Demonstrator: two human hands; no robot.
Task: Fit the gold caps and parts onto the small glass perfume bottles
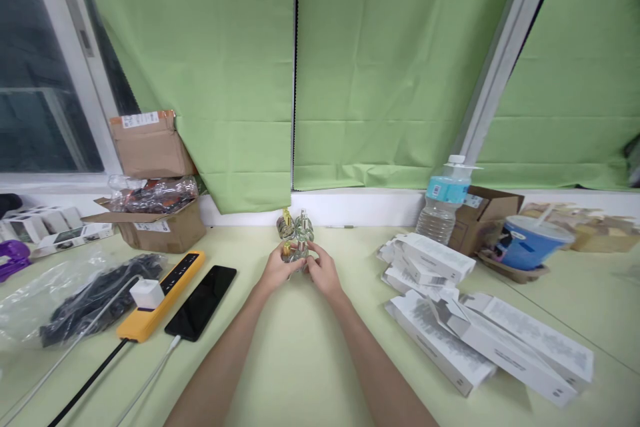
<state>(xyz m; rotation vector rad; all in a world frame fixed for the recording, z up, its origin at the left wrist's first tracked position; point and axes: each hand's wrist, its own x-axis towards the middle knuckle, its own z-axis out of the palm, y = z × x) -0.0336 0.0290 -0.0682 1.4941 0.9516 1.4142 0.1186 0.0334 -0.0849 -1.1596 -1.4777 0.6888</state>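
Note:
Both my hands meet over the middle of the table. Between them is a small shiny clear-and-gold object (295,252), too small to name and partly hidden by my fingers. My left hand (279,269) closes on its left side, thumb pointing inward. My right hand (323,270) pinches its right side, with thumb and index finger near it. Just behind stand two similar shiny pieces: a gold-and-silver piece (286,224) on the left and a silvery, greenish piece (303,223) on the right.
Left lie a black phone (201,302), a yellow power strip (175,290), a bagged dark item (95,300) and a cardboard box (165,230). Right are several white cartons (520,347), a water bottle (440,210) and a blue cup (530,247). A pen (340,227) lies by the wall.

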